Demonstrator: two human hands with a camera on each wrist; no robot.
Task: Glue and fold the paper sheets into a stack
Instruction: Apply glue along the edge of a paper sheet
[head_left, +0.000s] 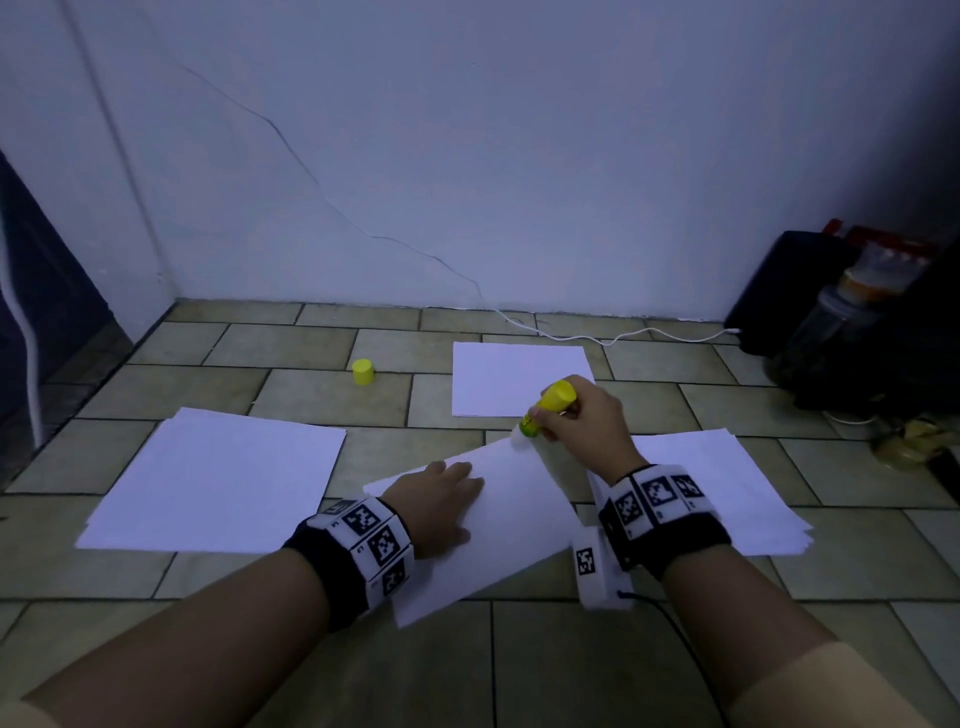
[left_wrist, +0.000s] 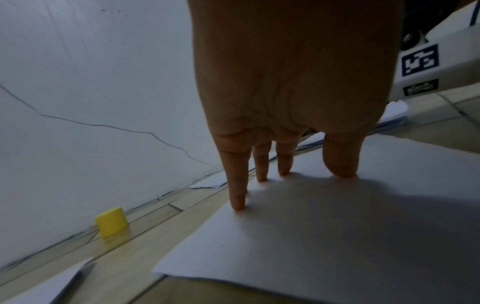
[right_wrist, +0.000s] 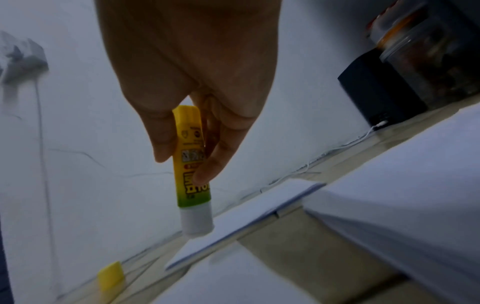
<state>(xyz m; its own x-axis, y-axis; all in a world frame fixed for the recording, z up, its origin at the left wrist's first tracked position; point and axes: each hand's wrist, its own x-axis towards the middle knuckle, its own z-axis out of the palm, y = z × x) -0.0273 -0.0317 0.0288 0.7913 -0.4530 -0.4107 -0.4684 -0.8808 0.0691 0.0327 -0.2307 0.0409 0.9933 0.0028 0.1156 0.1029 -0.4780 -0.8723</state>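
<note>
Gluing the far corner of a paper sheet (head_left: 498, 525) on the floor (head_left: 249, 613).
My right hand (head_left: 584, 415) grips the glue stick (head_left: 548, 410), tip on the corner; my left hand (head_left: 441, 501) lies flat, fingers (left_wrist: 237, 185) straight, pressing it down.

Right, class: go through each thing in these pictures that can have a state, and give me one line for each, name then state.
Glue stick: uncapped, tilted, white tip on the far corner of the sheet.
Yellow cap: off, standing on the floor tiles.
Sheet: flat, unfolded, pinned down.
Left hand: straight fingers pressing on the sheet.
Right hand: grips the glue stick.
Left pile: flat, unfolded.
Far paper: flat on the tiles.
Right pile: edges slightly fanned.
</note>
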